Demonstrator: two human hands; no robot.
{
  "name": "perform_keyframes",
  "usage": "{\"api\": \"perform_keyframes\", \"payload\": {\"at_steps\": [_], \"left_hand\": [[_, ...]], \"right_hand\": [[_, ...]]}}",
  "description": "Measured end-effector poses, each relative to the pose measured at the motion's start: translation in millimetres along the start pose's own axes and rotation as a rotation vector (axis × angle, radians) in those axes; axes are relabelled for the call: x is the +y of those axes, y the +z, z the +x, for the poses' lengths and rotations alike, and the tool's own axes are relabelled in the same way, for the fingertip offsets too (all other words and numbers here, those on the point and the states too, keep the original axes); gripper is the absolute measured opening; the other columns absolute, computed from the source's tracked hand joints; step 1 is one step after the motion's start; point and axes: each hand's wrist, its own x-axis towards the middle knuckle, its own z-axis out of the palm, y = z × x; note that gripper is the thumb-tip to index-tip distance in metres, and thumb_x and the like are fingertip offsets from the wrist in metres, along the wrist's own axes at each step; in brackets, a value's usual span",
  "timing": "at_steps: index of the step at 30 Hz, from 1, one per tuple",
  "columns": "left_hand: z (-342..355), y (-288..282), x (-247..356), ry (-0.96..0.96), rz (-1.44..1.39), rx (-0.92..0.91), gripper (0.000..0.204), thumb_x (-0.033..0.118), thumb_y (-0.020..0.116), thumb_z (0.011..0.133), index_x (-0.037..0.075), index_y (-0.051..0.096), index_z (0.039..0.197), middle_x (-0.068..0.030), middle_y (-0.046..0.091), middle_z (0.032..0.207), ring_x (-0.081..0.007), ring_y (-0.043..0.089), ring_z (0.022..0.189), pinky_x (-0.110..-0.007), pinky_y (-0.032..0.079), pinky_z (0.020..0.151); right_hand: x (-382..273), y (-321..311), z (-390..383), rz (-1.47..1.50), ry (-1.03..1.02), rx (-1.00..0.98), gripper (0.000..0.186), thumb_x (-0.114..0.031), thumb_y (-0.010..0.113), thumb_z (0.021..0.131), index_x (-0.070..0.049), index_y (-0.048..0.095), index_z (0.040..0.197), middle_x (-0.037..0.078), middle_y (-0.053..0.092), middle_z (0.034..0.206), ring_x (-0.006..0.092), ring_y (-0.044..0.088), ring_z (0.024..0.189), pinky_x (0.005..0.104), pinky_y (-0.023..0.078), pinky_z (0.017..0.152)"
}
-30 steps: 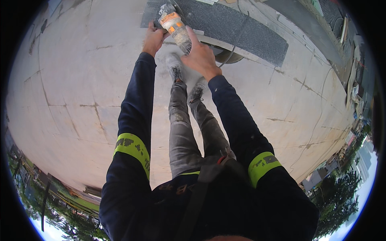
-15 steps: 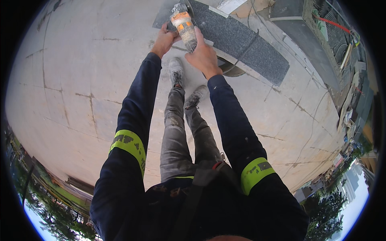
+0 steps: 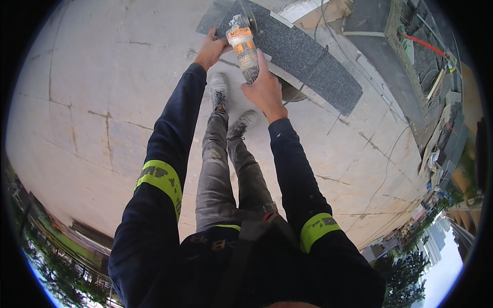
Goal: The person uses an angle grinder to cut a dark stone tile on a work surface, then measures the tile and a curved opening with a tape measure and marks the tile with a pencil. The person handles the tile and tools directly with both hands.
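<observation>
Clock read from the middle of the view. Your left hand (image 3: pixel 209 52), just short of 12 o'clock, is curled, its fingertips partly hidden against the left side of the dusty angle grinder (image 3: pixel 244 51); you cannot tell what they pinch. From that hand the grinder lies at 3 o'clock. Below, your left shoe (image 3: pixel 219 91) is whitened with dust. The grinder sits at 12 o'clock, its head pointing away from you, a thin disc (image 3: pixel 252 19) along the head's right side, over the speckled gray slab (image 3: pixel 292 47). Your right hand (image 3: pixel 267 93) is closed on the grinder's rear body, one digit straight along its right flank; from it the tool lies toward 11 o'clock. The slab stretches toward 1 o'clock, a dark cable (image 3: pixel 326 48) crossing it. Red strip (image 3: pixel 422 43) at 2 o'clock.
</observation>
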Motion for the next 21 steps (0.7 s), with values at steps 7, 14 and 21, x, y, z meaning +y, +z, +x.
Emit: {"api": "perform_keyframes", "payload": {"at_steps": [7,14,21], "left_hand": [[2.0,-5.0,-1.1,-0.004,-0.03,-0.031,0.096,-0.01,0.065,0.094,-0.005,0.001,0.166,-0.0294,0.06,0.128,-0.0372,0.074,0.11,-0.042,0.066,0.095],[2.6,-1.9,-3.1,0.006,-0.029,-0.004,0.093,-0.012,0.063,0.094,-0.005,0.003,0.165,-0.0288,0.061,0.128,-0.0369,0.073,0.11,-0.044,0.066,0.095],[3.7,-7.2,1.5,-0.032,0.001,-0.005,0.097,-0.011,0.064,0.094,-0.001,0.002,0.167,-0.0267,0.058,0.14,-0.0354,0.068,0.121,-0.045,0.062,0.101]], "right_hand": [[-11.4,3.1,31.6,0.018,0.027,-0.059,0.108,-0.021,0.075,0.075,-0.018,0.02,0.168,0.03,0.073,0.119,0.0501,0.07,0.109,0.0523,0.055,0.098],[-8.3,5.9,38.0,0.011,0.028,-0.049,0.108,-0.021,0.078,0.076,-0.02,0.021,0.168,0.029,0.073,0.119,0.0495,0.07,0.111,0.0512,0.055,0.098],[2.9,-2.8,-12.5,0.039,0.067,-0.076,0.108,-0.019,0.078,0.076,-0.02,0.021,0.168,0.03,0.073,0.117,0.0508,0.07,0.11,0.0532,0.055,0.099]]}}
